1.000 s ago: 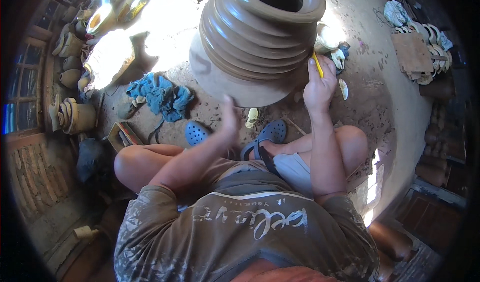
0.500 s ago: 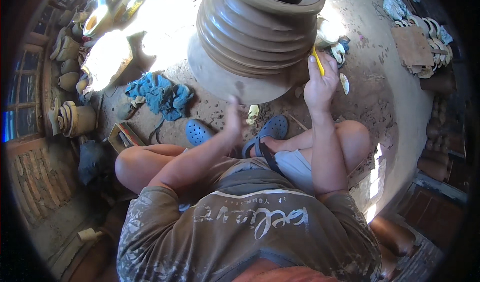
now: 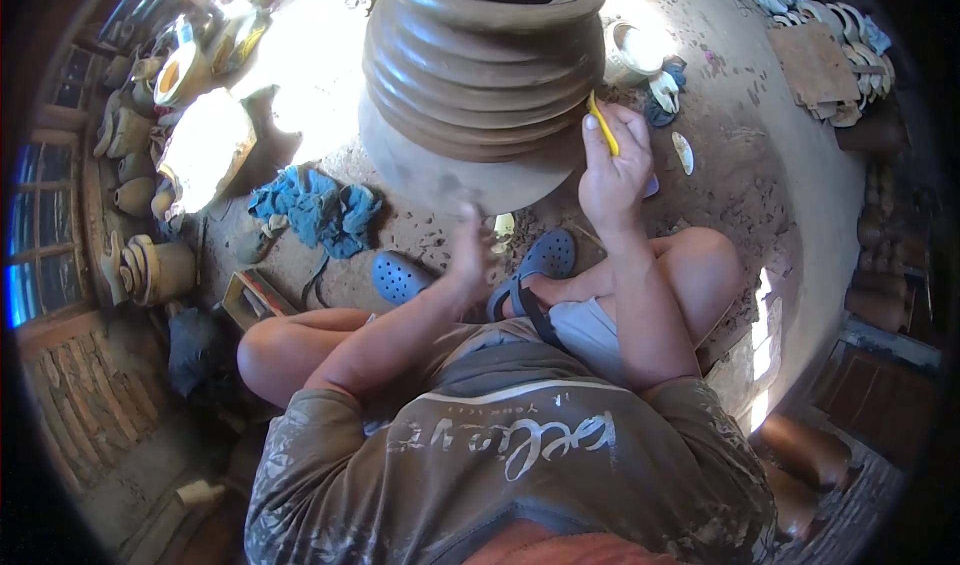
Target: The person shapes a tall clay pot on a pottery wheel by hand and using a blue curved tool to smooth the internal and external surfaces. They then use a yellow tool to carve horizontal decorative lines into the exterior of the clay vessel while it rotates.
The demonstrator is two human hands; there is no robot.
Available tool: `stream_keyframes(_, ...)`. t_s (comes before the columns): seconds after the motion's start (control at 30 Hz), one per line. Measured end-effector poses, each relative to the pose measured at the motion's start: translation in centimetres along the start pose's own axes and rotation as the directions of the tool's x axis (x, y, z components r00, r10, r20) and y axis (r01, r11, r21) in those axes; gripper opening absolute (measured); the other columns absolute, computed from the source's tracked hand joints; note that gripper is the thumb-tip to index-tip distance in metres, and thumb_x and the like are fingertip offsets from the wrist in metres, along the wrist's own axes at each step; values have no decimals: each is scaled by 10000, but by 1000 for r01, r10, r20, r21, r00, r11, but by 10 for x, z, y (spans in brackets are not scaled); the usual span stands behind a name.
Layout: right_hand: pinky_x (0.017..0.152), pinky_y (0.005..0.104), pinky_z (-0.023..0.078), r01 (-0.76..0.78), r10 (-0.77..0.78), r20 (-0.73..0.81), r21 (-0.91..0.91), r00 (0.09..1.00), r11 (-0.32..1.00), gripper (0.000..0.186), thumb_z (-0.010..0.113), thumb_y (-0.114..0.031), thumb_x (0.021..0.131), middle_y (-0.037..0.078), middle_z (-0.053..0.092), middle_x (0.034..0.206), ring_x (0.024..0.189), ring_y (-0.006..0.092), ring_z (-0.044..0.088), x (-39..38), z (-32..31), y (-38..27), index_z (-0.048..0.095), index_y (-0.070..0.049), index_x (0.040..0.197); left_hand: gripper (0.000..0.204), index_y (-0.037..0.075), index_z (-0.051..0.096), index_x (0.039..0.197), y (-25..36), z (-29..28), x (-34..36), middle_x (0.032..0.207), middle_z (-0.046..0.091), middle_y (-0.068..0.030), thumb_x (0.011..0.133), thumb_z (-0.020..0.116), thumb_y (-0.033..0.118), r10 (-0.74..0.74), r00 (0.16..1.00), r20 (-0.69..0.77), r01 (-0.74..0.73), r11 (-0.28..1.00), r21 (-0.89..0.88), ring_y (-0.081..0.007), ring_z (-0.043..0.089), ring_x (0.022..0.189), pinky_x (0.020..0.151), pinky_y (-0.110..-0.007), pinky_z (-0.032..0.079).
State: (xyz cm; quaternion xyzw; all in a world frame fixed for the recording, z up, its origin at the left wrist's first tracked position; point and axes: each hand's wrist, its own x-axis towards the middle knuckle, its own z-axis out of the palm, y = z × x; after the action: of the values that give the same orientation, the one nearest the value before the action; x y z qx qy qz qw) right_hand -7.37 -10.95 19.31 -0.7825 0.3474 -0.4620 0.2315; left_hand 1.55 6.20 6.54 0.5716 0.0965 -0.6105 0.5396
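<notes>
A large wet brown clay pot (image 3: 480,90) with rounded ridges and a wide mouth stands upright on a flat round wheel (image 3: 430,180). My right hand (image 3: 615,170) pinches a slim yellow tool (image 3: 604,125), its tip at the right side of the pot's lower wall. Near the front rim of the wheel is my left hand (image 3: 470,250), fingers stretched toward it and holding nothing. It is somewhat blurred, and I cannot tell whether the fingertips touch the rim.
A crumpled blue cloth (image 3: 318,210) lies left of the wheel. Blue clogs (image 3: 400,277) are on the dirt floor in front. Beyond the pot's right side stands a pale bucket (image 3: 632,53). Several clay pots (image 3: 135,195) line the left wall; boards (image 3: 812,65) lie at the far right.
The pot and wheel sit slightly farther left and higher in view. My right hand shifts left with them, still holding the yellow tool by the wall. My left hand stays near the front rim.
</notes>
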Motion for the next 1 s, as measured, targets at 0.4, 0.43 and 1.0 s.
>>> stream_keyframes(0.4,848,379,503,-48,48,-4,20,999,999,256,654,-138,960,156,642,1032,946,306,631,0,0,-2,707,18,1157,832,29,323,1539,-16,2,16,1536,402,-194,1025,267,681,62,996,71,-69,992,103,-336,384,1413,1118,-555,356)
stream_keyframes(0.43,845,379,504,-42,42,-8,16,999,999,254,655,-135,959,155,642,1029,944,305,632,0,1,0,707,17,1155,844,43,326,1540,-23,2,13,1544,394,-193,1015,271,701,-90,959,268,31,976,217,-341,366,1424,1108,-570,357)
stream_keyframes(1.0,859,387,499,24,-26,-24,-51,999,998,255,656,-145,952,145,647,1024,946,310,622,-1,-2,1,716,-1,1153,899,89,306,1547,-10,-7,17,1486,419,-203,958,356,766,37,996,-83,-42,997,-61,-305,428,1359,1108,-520,360)
